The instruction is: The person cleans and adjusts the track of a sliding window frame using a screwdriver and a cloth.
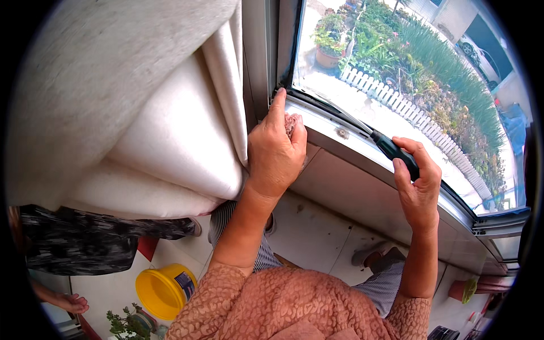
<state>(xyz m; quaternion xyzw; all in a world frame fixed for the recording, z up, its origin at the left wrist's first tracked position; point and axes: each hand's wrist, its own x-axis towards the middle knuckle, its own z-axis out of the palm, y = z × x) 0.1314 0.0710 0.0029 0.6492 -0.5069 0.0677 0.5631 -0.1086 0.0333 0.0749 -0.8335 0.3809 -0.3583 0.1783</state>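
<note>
Pressing a crumpled cloth (292, 123) into the window-sill (340, 148) corner, the left hand (276, 148) is closed, curtain (187, 130) crowding its left; the right hand (418, 182) clasps a dark-handled tool (391, 148) along the open track.

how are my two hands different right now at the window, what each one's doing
The left hand clutches a crumpled pinkish rag at the frame's corner, forefinger pointing up; the right hand grips a dark-handled tool laid along the window track. The left sits beside the curtain, the right farther along. Both are closed and rest at the sill.
</note>
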